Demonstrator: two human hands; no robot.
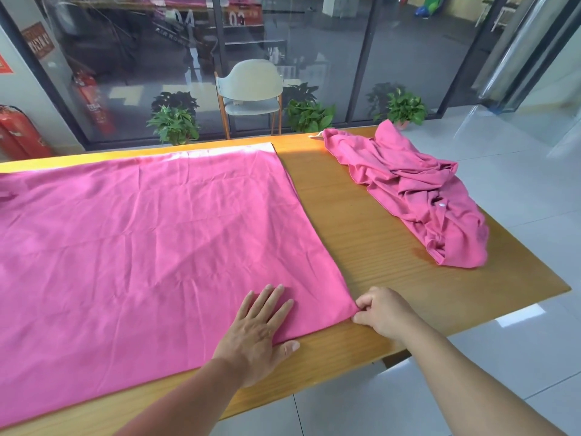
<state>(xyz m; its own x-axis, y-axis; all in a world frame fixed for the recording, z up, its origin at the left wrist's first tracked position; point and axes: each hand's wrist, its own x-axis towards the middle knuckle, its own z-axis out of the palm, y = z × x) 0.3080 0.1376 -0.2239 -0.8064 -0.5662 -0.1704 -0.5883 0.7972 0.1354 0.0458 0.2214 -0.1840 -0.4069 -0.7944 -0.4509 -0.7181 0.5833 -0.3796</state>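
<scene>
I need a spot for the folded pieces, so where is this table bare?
Bare wood runs between the spread pink cloth and the crumpled pink cloth, widening toward the near right corner of the table, beyond the right hand. The left hand presses the spread cloth, which crowds the left side.

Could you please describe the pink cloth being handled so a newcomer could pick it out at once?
On the long wooden table, look at the large pink cloth covering its left and middle. The left hand presses flat on it while the right hand pinches its near corner. Unlike the crumpled pink cloth at the table's right end, it lies spread flat.
</scene>
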